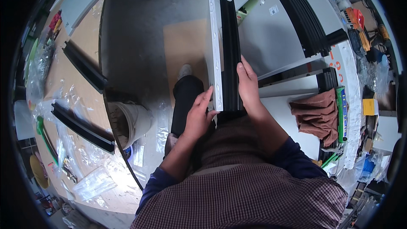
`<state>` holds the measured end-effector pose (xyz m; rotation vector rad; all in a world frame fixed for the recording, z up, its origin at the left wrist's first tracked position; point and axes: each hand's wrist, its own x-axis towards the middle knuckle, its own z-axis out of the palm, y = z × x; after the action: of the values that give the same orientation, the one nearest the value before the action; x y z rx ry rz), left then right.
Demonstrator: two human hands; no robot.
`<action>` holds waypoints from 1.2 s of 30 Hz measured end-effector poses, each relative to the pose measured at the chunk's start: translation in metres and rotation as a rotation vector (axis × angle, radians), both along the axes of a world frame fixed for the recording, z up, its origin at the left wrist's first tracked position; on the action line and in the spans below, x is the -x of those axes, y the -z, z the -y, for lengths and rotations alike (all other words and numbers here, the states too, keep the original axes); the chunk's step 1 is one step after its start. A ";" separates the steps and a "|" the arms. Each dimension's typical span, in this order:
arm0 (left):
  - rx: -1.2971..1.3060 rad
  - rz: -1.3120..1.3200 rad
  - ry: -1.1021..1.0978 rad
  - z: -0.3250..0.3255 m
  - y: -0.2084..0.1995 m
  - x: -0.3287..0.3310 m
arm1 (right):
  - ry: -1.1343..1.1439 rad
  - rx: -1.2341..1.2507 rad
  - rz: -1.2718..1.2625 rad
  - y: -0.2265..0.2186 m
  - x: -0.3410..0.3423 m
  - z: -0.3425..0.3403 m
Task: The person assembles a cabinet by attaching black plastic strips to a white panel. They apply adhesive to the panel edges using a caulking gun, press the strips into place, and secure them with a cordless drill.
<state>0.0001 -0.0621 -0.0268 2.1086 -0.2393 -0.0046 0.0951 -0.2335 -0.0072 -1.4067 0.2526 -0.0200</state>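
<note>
Checked garment (241, 191) nearest; left hand (198, 116) half-curled, holding a white panel (215, 53); right hand (248, 82) closed on a black channel (231, 55), apparently unjoined; another channel (82, 129) lies apart

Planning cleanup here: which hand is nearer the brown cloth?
Right. The right hand is left of the brown cloth, at the black channel; the left hand is farther left, at the white piece.

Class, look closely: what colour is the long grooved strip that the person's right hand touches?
The long grooved strip is black, seen best in the head view.
</note>
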 end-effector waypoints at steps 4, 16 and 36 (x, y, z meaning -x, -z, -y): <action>-0.017 0.016 -0.010 0.001 0.000 0.000 | 0.002 -0.023 -0.004 -0.001 -0.001 -0.003; -0.017 -0.009 0.001 0.001 -0.001 -0.001 | -0.011 -0.066 -0.036 -0.014 0.000 -0.005; 0.024 -0.070 0.018 0.001 -0.001 -0.002 | 0.035 0.312 0.128 -0.035 0.004 0.009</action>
<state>0.0016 -0.0632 -0.0254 2.0780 -0.2156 -0.0862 0.0912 -0.2424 0.0277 -1.7034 0.1721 -0.1842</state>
